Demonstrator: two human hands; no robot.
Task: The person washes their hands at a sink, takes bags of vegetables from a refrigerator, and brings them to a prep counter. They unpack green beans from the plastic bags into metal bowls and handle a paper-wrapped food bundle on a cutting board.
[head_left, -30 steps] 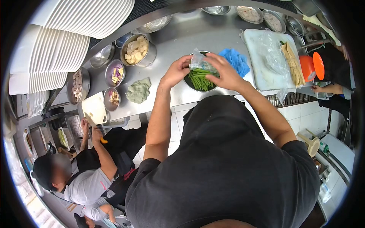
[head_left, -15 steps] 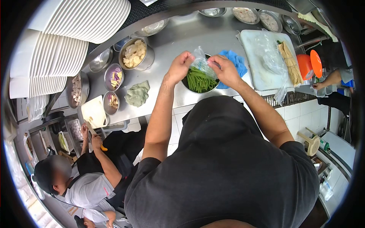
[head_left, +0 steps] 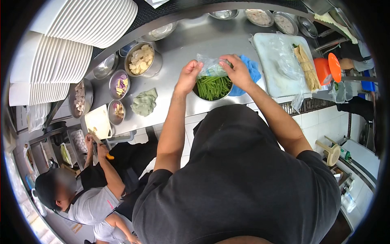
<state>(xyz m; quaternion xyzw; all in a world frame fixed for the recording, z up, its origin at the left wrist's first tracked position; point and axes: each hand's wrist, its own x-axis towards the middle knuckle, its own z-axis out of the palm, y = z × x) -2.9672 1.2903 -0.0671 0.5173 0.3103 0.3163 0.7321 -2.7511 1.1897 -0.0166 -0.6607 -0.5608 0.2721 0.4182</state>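
Observation:
My left hand [head_left: 188,76] pinches one side of a clear plastic bag [head_left: 209,67]. The opposite side is gripped between the fingers of my right hand [head_left: 237,72]. The bag is spread between both hands, above the far part of a metal bowl [head_left: 215,99]. Cut green beans [head_left: 213,87] fill that bowl, their far end partly covered by the bag. Just beyond my right hand, a crumpled blue cloth [head_left: 251,70] lies against the bowl's right side. I cannot tell whether anything is inside the bag.
A folded grey-green cloth [head_left: 144,101], a pot of pale pieces [head_left: 141,60] and small bowls stand left. A white cutting board [head_left: 266,81] holds plastic and a dried-leaf bundle [head_left: 306,67]. Stacked plates [head_left: 57,57] rise at upper left. A co-worker [head_left: 95,199] holds a knife nearby.
The bag, bunched over the beans before, is now pulled wider and farther back, uncovering more beans. My right hand has moved slightly up. At far right, a person's reaching hand has withdrawn.

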